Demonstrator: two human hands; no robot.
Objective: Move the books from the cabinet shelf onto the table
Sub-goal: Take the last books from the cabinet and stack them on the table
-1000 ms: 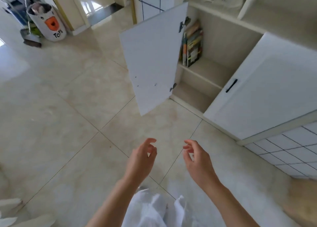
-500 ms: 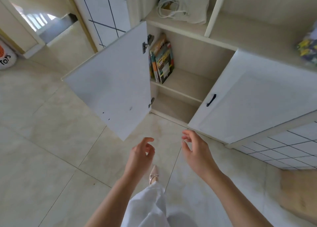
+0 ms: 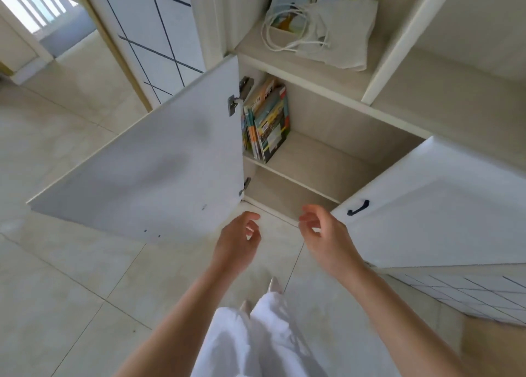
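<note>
Now my left hand (image 3: 237, 241) and right hand (image 3: 327, 234) hang loose and empty, so I must reach up for the books (image 3: 269, 120) standing on the cabinet shelf (image 3: 310, 163).

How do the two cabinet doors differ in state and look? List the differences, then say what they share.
The left door is swung wide open, baring the books; the right door looks only partly open, still covering its side. The right door shows a dark handle; the left door shows its inner face with hinges, dark smudges and no handle. Both are plain white panels.
</note>
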